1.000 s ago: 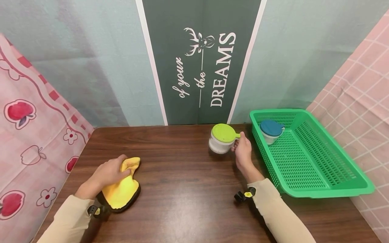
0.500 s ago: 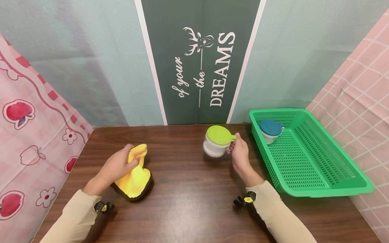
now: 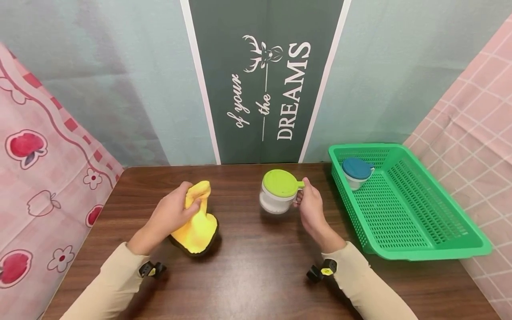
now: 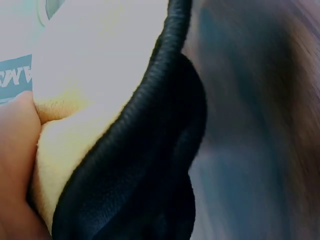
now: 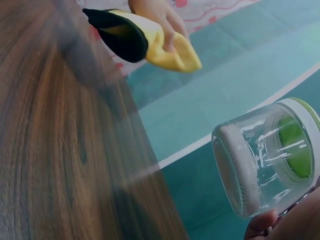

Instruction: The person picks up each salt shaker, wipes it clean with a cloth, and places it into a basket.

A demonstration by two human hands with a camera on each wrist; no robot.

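Note:
My left hand (image 3: 172, 211) grips a yellow cloth (image 3: 199, 234) with a dark backing, bunched at its top and hanging down over the table. Its dark side (image 4: 135, 160) fills much of the left wrist view. To the right, my right hand (image 3: 313, 206) holds a clear seasoning jar (image 5: 270, 160) by its handle. The jar has a white collar and a green lid (image 3: 281, 182); white contents lie at its bottom. In the right wrist view the jar is off the table, and the cloth hangs apart from it.
A green plastic basket (image 3: 394, 222) stands at the right of the brown wooden table (image 3: 240, 275). Inside its far left corner is a similar jar with a blue lid (image 3: 357, 168). Hung fabric closes off the back and both sides.
My left hand has carried the cloth right and away from me. My right hand has brought the jar left and slightly nearer, so the two are closer together. The basket stays put.

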